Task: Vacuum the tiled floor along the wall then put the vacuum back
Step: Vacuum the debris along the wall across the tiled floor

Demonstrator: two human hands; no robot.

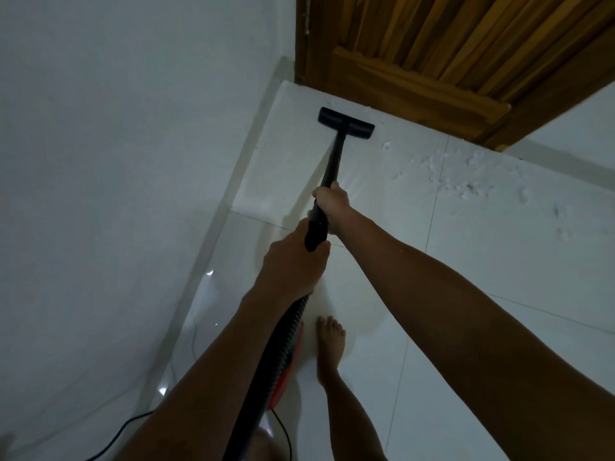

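- Black vacuum wand: my right hand grips it, my left hand wraps its handle.
- Floor head sits on the tiled floor near the wooden door.
- Red vacuum body is mostly hidden behind my left arm and the hose.

Bare forearms — barefoot.

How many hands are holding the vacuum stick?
2. The right hand grips the black wand higher up, nearer the floor head. The left hand holds the handle end, where the ribbed hose joins.
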